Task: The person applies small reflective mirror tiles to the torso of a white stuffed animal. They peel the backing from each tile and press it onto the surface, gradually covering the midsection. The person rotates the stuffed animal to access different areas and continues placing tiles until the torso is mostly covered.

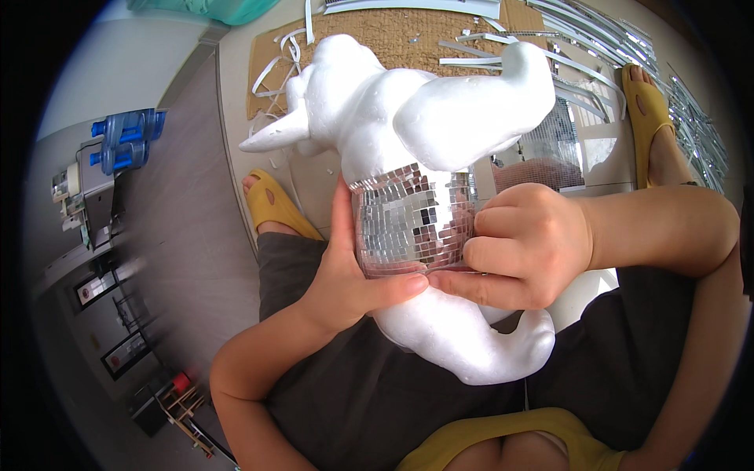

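A white foam animal figure (pixel 365 112) lies across my lap, its legs pointing right. Around its middle runs a band of small square mirror tiles (pixel 394 224). My left hand (pixel 353 277) grips the figure from the left, with the thumb pressed at the lower edge of the tiles. My right hand (pixel 518 253) is curled against the right side of the band, and its index finger meets my left thumb at that same edge. Between the fingers a thin strip edge shows; what the right fingers pinch is mostly hidden.
Brown cardboard (pixel 353 29) lies on the floor beyond the figure, with white backing strips (pixel 471 61) on it. A mirror-tile sheet (pixel 548 147) lies at the right, near many cut mirror strips (pixel 695 129). Blue water bottles (pixel 126 138) stand far left.
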